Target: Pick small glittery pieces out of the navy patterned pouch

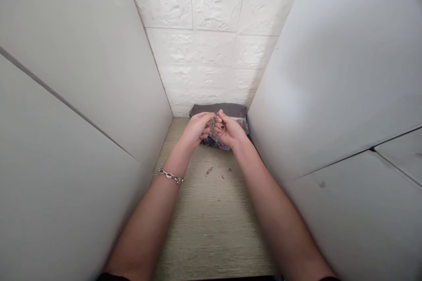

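Observation:
My left hand (198, 128) and my right hand (231, 131) meet above the far end of the table, fingertips almost touching. Thumb and fingers are pinched together on both; whatever lies between them is too small to make out. Directly behind and partly below the hands is a clear plastic bag (218, 108) with small, many-coloured contents, much of it hidden by my fingers. A silver chain bracelet (170, 176) circles my left wrist.
Small brownish bits (209, 170) lie on the light wood-grain table (211, 228). Tall pale panels, one on the left (82, 74) and one on the right (336, 74), close in the sides. A white brick-patterned wall (211, 48) stands at the back.

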A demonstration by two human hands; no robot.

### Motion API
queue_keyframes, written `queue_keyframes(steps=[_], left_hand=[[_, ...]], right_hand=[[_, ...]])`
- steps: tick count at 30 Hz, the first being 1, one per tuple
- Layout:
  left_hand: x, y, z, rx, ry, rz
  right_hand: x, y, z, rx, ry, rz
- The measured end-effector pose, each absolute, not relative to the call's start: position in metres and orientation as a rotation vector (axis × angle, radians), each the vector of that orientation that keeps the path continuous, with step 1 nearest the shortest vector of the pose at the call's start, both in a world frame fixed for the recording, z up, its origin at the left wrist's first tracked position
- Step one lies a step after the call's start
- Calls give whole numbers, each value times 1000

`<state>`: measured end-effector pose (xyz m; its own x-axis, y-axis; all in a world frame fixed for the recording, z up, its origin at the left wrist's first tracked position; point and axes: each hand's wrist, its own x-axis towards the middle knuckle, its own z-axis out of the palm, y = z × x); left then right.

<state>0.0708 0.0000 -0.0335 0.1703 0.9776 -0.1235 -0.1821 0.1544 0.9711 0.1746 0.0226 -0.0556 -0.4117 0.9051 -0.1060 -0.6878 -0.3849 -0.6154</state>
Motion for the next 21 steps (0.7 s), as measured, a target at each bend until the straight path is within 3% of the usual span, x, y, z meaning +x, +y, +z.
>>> queue_keyframes(steps=[21], left_hand=[[72,1,-34,1077,1124,1088]], right_hand=[[176,22,-56,-540,-628,1941]])
